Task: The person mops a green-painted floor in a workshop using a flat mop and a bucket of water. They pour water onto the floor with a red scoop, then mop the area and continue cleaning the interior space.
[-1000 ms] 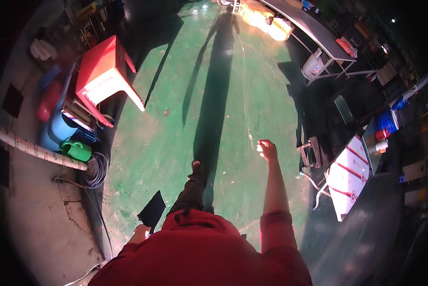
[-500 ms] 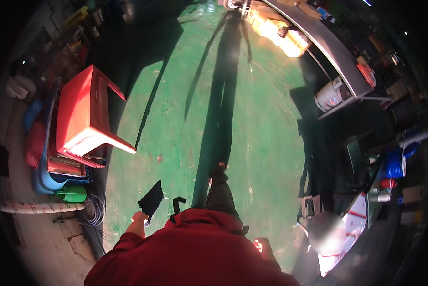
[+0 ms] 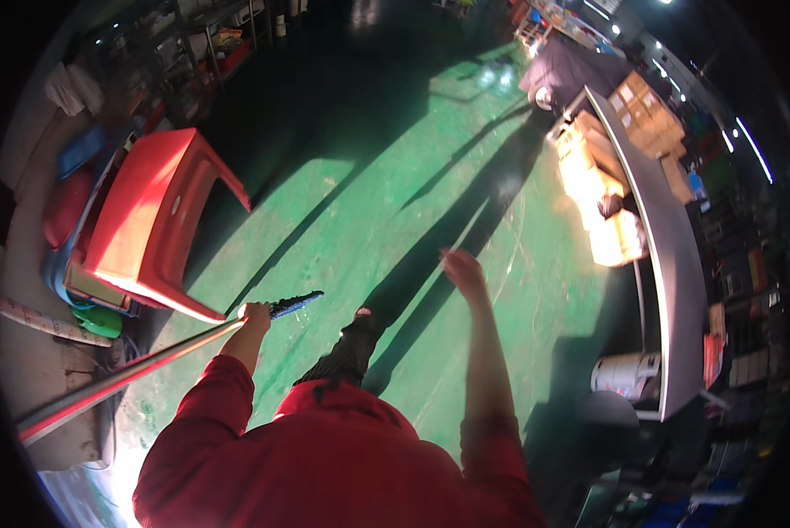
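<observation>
A person in a red top (image 3: 351, 466) stands over a green floor (image 3: 465, 352), arms reaching forward; the left hand (image 3: 255, 317) is closed around a long-handled tool (image 3: 139, 365), fingers wrapped about it just beside its dark-and-blue head (image 3: 295, 304); the red and grey handle slants from the hand down to the lower left, outside the left forearm, while the head juts from the other side of the fist toward the right; its tip lies between the two hands, near the left and well apart from the right; whether the head touches the floor I cannot tell; the right hand (image 3: 463, 271) hangs ahead, fingers loosely bent and partly open, with no object showing in it; one foot (image 3: 362, 312) shows between the arms; left of the tool's head, past the handle, stands a red plastic stool (image 3: 139, 211), with a green container (image 3: 97, 321) and a patterned tube (image 3: 43, 321) beside it; on the right, a pale cylinder (image 3: 625, 374) sits by a long table (image 3: 668, 238); farther off, brightly lit cardboard boxes (image 3: 615, 238) line the table's near side.
</observation>
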### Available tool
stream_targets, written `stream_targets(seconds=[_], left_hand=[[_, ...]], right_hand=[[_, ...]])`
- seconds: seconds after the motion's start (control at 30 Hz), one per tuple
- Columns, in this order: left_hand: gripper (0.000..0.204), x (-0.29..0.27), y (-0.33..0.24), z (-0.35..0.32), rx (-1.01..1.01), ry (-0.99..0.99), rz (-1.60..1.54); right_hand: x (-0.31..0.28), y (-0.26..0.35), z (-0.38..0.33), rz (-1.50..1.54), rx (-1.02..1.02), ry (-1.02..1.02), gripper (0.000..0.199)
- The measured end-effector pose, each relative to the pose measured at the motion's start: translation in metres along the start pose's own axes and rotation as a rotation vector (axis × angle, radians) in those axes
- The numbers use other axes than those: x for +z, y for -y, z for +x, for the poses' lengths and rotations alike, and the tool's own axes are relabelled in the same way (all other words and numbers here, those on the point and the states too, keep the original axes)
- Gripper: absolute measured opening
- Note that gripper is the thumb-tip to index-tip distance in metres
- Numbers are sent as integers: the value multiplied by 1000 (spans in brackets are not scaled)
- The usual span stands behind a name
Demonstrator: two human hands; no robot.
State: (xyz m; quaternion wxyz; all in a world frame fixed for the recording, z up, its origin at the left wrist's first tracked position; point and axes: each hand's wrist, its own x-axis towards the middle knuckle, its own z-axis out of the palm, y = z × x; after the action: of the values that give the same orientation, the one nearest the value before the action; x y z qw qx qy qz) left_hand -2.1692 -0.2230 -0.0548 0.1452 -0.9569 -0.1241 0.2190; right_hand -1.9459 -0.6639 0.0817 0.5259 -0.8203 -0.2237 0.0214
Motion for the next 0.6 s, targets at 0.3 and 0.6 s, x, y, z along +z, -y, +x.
stream_targets(seconds=[0.3, 0.6], left_hand=[[36, -254, -170, 344, 264, 146, 241], [40, -502, -407, 633, 611, -319, 369]], right_hand=[[34, 277, 312, 425, -620, 623, 90], [-155, 135, 622, 247, -537, -276, 23]])
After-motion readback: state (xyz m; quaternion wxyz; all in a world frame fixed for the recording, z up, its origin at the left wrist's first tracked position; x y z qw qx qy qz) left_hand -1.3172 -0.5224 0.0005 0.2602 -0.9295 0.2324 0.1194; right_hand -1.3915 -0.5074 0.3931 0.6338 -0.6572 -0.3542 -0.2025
